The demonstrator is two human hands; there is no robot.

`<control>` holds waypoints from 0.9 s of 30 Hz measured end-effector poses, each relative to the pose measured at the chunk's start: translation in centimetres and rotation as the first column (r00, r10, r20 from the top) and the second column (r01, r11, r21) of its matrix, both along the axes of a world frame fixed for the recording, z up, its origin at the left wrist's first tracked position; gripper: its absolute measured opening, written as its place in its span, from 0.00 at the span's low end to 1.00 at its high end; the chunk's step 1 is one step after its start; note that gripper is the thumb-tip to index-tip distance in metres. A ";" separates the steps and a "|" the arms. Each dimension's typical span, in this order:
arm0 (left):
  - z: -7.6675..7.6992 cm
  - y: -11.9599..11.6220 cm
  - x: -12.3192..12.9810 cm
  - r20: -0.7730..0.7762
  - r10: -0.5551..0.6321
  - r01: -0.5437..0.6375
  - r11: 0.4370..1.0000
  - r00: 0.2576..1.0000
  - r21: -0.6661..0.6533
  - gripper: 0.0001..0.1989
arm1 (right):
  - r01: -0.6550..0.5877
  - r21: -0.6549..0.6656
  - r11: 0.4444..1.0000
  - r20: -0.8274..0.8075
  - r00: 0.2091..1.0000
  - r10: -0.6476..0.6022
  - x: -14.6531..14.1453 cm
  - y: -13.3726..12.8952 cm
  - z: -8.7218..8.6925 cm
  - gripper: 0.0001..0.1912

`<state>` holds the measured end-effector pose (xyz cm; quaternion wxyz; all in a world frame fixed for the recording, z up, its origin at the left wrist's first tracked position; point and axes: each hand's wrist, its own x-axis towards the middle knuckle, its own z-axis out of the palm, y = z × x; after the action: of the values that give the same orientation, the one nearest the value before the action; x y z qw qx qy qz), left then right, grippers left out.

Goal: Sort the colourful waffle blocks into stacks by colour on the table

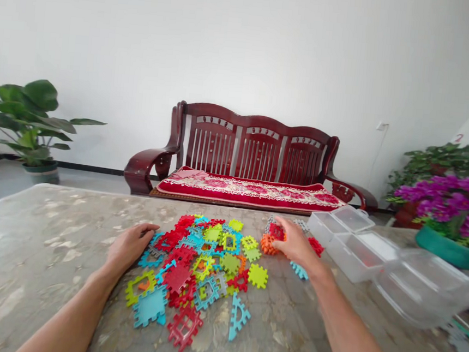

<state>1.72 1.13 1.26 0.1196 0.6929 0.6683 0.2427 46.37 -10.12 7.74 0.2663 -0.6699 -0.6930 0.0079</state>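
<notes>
Brightly coloured interlocking plastic tiles lie in a loose pile; a flat lime tile [257, 276] and a blue triangular tile [234, 317] are at its right and front edges. My left hand [129, 245] rests on the table at the pile's left side, its fingers stretched toward blue tiles [151, 257] and holding nothing. Right of the pile, my right hand [293, 242] has thumb and forefinger curved round a red tile [277, 232]. Orange pieces [268, 245] sit right by that thumb. Grey tiles [271, 221] lie behind, and the hand partly hides this smaller group.
Clear plastic boxes [344, 257] with open lids stand on the right of the patterned table [66, 271]. Beyond them is a teal planter [450, 248] of purple flowers. A wooden bench [257, 145] stands behind the table, and a potted plant [38, 120] at left.
</notes>
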 end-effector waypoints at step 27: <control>-0.6 0.9 -0.5 -0.051 -0.043 0.043 0.999 0.998 0.002 0.20 | 0.122 -0.043 0.992 -0.278 0.952 -0.129 15.4 -2.4 -4.6 0.46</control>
<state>1.26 1.98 0.66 0.1066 0.7134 0.6557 0.2232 61.81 -12.57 3.16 0.3529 -0.7082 -0.6042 0.0943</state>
